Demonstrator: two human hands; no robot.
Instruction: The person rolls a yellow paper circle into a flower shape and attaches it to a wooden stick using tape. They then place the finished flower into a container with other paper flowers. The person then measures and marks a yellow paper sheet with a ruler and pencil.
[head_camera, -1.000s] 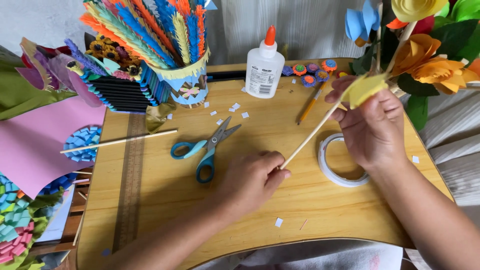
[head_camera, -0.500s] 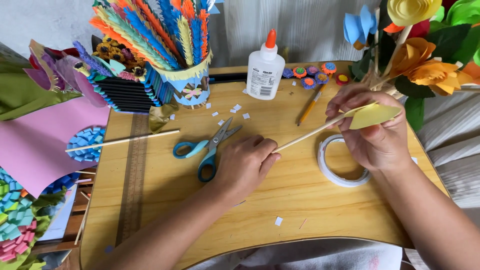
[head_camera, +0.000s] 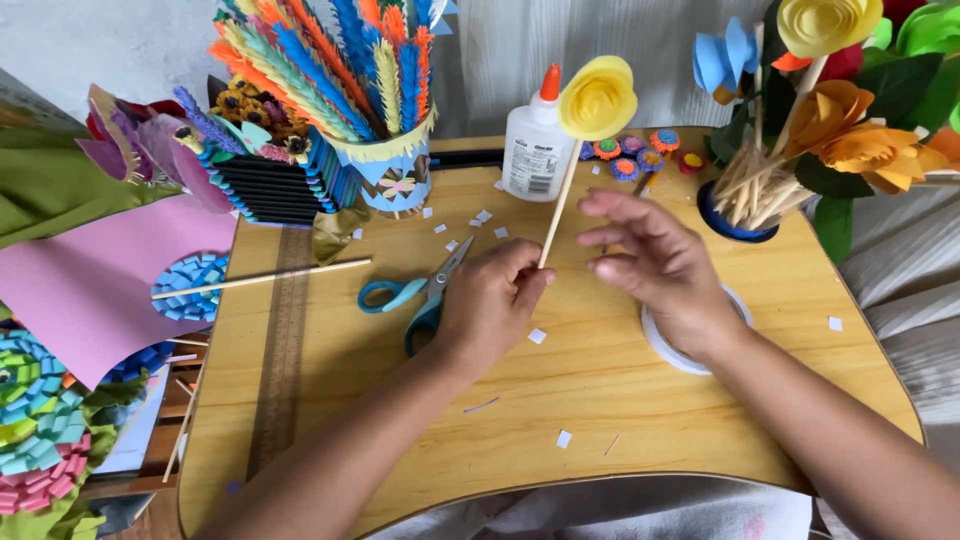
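Head view: a yellow paper rose (head_camera: 597, 97), rolled in a spiral and fixed atop a thin wooden stick (head_camera: 558, 198), is held upright at upper centre above the wooden worktop (head_camera: 600, 380). The stick's lower end is pinched by the left hand (head_camera: 487, 305). The right hand (head_camera: 655, 262) is kept spread just beside it, touching nothing.

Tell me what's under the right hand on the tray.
A white tape ring lies on the wooden tray beneath the right hand. Only its near arc shows; wrist and palm cover the rest, so anything inside the ring cannot be seen.
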